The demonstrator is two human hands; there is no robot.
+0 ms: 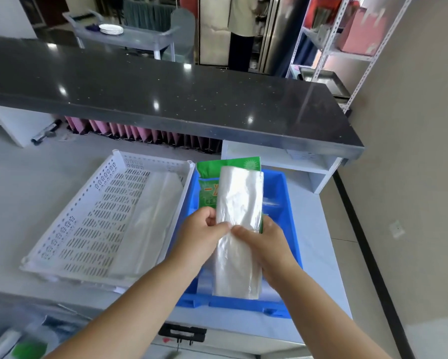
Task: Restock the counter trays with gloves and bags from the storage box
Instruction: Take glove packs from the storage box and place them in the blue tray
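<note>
Both hands hold a stack of clear plastic bags (239,229) over the blue tray (286,203). My left hand (202,231) pinches the stack's left edge, and my right hand (263,244) grips it from the right. Behind the stack is a green glove packet (210,182), upright and leaning at the tray's far end. Left of the blue tray lies a white perforated tray (88,216) with clear plastic bags (153,216) along its right side. The storage box shows only as a blurred edge at the bottom left.
A black stone counter (166,94) runs across above the white worktop (23,177). Pink bags (140,133) stand under it. A white shelf unit (295,161) sits behind the blue tray. A person stands in the background near a metal rack (334,47).
</note>
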